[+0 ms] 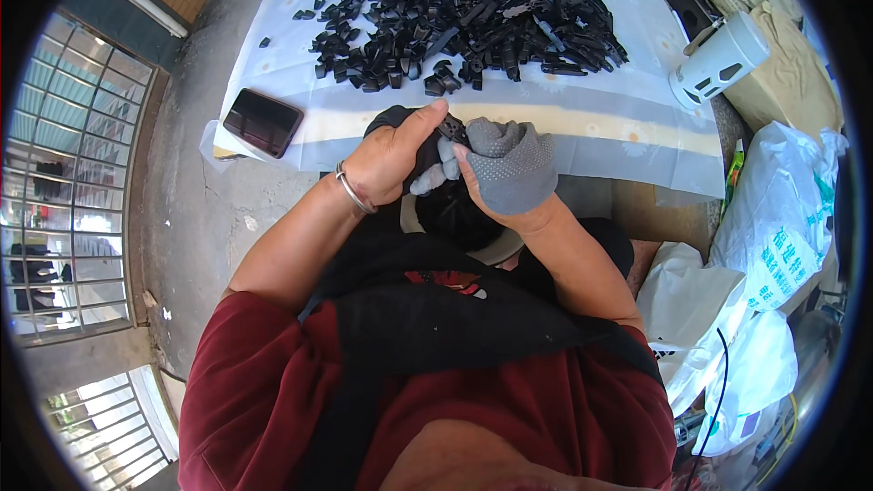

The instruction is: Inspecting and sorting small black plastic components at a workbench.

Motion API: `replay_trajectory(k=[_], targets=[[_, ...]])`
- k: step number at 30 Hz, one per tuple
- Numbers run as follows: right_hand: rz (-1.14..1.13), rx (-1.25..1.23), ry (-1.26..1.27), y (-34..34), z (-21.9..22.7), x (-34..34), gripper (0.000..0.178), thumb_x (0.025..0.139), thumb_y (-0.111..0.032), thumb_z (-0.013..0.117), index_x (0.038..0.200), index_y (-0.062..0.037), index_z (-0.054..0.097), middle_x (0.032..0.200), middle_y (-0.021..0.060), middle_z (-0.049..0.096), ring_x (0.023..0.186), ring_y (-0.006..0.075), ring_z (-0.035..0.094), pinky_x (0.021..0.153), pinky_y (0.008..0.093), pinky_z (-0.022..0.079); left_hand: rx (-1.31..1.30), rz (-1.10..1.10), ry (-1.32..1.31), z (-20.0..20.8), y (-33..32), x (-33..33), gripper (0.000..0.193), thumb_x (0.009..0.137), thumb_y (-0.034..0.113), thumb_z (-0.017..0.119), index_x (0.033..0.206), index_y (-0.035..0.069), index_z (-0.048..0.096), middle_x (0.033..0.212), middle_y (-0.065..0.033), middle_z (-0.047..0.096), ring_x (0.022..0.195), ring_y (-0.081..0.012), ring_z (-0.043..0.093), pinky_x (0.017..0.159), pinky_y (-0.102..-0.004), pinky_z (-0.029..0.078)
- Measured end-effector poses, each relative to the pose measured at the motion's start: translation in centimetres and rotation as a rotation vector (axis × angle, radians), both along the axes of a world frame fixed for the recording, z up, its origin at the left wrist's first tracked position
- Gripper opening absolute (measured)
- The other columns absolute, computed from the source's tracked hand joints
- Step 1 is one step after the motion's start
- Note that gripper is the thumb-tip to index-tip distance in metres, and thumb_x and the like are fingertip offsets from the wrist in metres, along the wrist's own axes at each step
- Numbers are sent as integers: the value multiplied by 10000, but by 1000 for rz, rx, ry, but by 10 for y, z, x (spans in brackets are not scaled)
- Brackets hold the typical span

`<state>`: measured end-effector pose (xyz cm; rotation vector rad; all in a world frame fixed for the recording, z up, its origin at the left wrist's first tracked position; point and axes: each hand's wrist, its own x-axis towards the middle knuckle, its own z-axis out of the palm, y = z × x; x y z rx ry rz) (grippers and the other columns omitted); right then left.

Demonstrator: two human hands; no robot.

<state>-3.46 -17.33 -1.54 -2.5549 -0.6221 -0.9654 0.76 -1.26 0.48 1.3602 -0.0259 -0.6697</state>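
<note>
My left hand (393, 150), with a silver bangle at the wrist and a dark covering over part of it, is closed on a small black plastic part (453, 133). My right hand (514, 164), in a grey dotted glove with the thumb bare, pinches the same part from the other side. Both hands meet just off the table's near edge. Below them, a round container with a pale rim (498, 250) sits at my lap with dark contents, partly hidden by my hands. Beyond my hands spreads a big heap of black plastic parts (473, 23).
The table wears a pale patterned cloth (618, 123). A dark phone (263, 123) lies at its left corner, and a white cup-shaped container (723, 59) is at the right. White plastic bags (773, 209) crowd my right side. Barred windows (77, 173) stand at the left.
</note>
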Motion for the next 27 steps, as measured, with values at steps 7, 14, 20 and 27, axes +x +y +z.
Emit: replay_trajectory(k=[7,14,20,27], targets=[[102,196,-47,3,-14,5,182,763,-184,604,854,-27,601,782,94,591,703,293,554,617,388,422,-268,90,206,-13,-7,-2,424,846,344,528,1036,-35,540,983,-98,594,844,-158,580,749,-279,475],[110,169,-42,-4,0,2,202,763,-184,607,896,-32,599,828,98,600,746,287,559,654,369,422,-27,121,26,1,-8,-4,386,875,371,476,923,8,597,798,-60,616,688,-144,575,627,-265,464],[-2,29,177,-9,10,-5,254,762,-206,616,960,-47,599,893,78,601,832,272,542,721,361,406,501,-46,-627,15,2,-1,430,920,372,360,809,24,586,605,-78,560,553,-161,534,541,-294,420],[-55,-93,111,-11,16,-6,260,775,-234,605,967,-59,601,889,74,601,810,274,539,716,367,408,410,-16,-677,18,-3,-4,450,928,371,361,729,41,593,558,11,501,489,-75,428,457,-233,345]])
